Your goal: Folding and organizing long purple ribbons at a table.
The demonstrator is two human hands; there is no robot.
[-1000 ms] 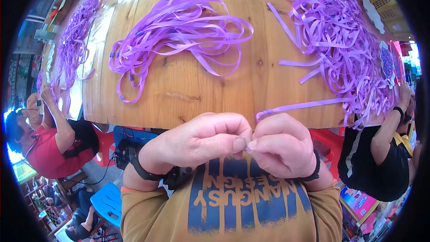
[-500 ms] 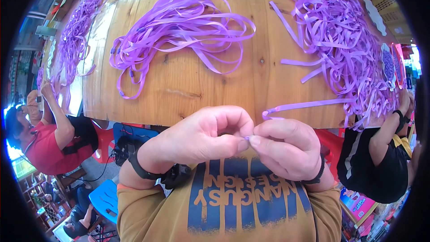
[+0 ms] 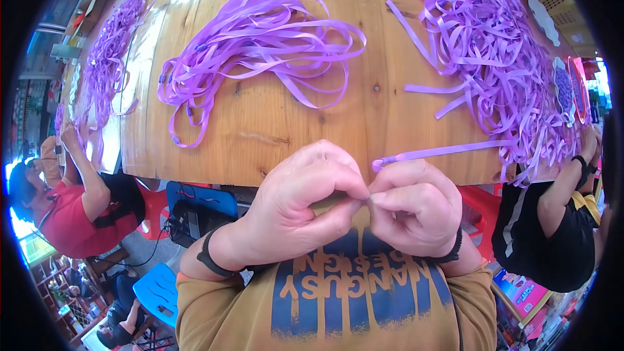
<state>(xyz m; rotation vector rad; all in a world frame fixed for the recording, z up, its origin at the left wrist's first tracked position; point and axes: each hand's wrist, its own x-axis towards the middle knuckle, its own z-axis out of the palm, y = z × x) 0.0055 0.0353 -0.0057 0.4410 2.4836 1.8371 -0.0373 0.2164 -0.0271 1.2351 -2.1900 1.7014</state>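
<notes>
Left hand, centre of frame: thumb and forefinger tips pinched together. Right hand, just beside: likewise pinched, fingertips meeting left's. Any small piece between: too hidden to tell. Single purple strap, right of centre, end just above right hand, on desk. Looped strap bundle, upper left of centre; tangled strap heap, upper right. Step, apparently: fine two-handed fingertip work; calls for steady, close pinch.

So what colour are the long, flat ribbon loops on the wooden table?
The flat ribbon loops are light purple, clearest in the head view.
</notes>
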